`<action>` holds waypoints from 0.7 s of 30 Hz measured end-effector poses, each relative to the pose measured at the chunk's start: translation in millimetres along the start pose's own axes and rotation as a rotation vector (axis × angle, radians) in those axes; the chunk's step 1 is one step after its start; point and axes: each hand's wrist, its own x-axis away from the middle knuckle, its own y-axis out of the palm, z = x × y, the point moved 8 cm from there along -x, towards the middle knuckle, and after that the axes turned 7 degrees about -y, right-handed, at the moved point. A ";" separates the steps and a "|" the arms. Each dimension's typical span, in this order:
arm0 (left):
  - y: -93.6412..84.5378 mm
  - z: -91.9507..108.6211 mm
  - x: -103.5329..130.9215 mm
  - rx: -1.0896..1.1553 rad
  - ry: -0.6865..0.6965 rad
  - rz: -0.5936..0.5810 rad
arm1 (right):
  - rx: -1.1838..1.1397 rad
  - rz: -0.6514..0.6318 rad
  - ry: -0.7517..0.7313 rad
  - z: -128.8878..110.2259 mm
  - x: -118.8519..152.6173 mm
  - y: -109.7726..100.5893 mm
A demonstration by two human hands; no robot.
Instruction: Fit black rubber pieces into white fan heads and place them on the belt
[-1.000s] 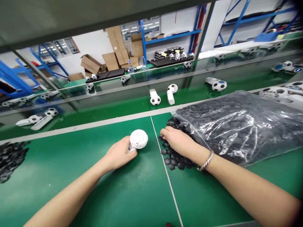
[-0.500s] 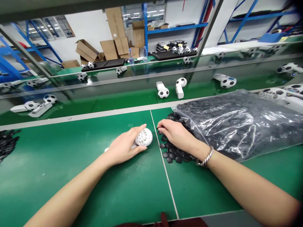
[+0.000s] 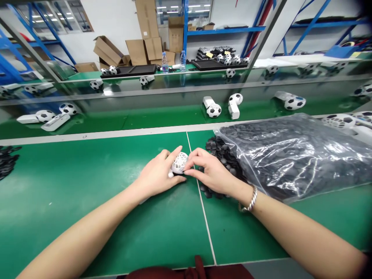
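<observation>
My left hand [image 3: 158, 172] is wrapped round a white handheld fan with a ball-shaped, openwork head [image 3: 179, 162]; most of its handle is hidden under the palm. At the right side of that head, my right hand [image 3: 207, 170] has thumb and fingertips pinched together, touching the rim. The small black pentagon piece in this pinch is almost fully covered by the fingers. Just beyond the right hand lies a heap of loose black pentagon pieces [image 3: 222, 151], spilling from a clear plastic bag [image 3: 302, 155] full of them.
Across the back, a green conveyor belt [image 3: 139, 118] carries white fans with black-patterned ball heads, among them one fan [image 3: 214, 110] near the middle. More black pieces [image 3: 7, 161] lie at the far left. Behind stand cardboard boxes [image 3: 136, 52], water bottles [image 3: 183, 62] and black trays [image 3: 132, 70].
My right hand has moved left from beside the heap to the fan's head, bringing the black piece. The fan's head has turned and tilted in my left hand. The view has shifted slightly.
</observation>
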 end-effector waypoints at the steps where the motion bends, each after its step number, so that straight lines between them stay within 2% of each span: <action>1: 0.4 0.1 0.9 0.021 0.002 -0.010 | -0.007 0.015 0.010 2.7 0.3 1.5; 7: -3.0 0.0 0.2 0.101 0.027 -0.013 | -0.051 0.091 0.072 15.2 1.4 3.8; 15: -5.2 3.8 -1.9 0.084 0.038 -0.009 | -0.215 0.080 0.187 29.8 -1.7 9.1; 18: -5.3 -1.3 -3.4 0.083 -0.006 -0.048 | -0.145 0.129 0.248 46.5 -2.9 -7.5; 21: -8.9 -8.9 -5.4 0.023 -0.053 -0.068 | 0.147 0.169 0.263 55.8 -2.5 -31.4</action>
